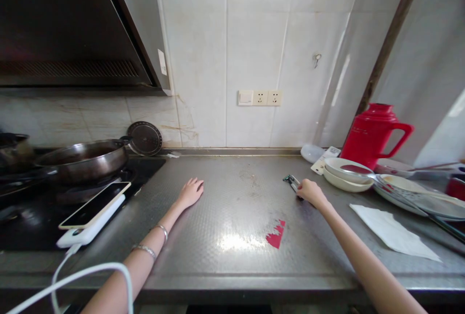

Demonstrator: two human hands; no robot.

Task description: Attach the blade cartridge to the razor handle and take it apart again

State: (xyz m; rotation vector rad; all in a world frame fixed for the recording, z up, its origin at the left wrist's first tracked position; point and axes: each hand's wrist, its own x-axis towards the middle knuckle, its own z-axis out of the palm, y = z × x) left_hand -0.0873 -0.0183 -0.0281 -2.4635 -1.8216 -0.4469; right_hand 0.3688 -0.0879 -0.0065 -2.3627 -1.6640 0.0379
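My left hand [191, 193] lies palm down on the metal countertop [225, 207], fingers stretched out and nothing held. My right hand [311, 193] is closed around the handle of a small metal tool [291, 181] with a wide, dark greenish head, which looks like a peeler. Its head points away, toward the back left, and the fingers hide the rest of its handle. Between the hands, nearer the front edge, a ragged red scrap [276, 236] lies flat on the metal, with dark marks around it.
At left, a steel pan [85, 159] stands on the black stove; a phone [96, 205] rests on a white power bank [90, 227] with a cable. At right are stacked bowls [345, 183], a red thermos jug [370, 134], plates [395, 200] and a white paper napkin [394, 231].
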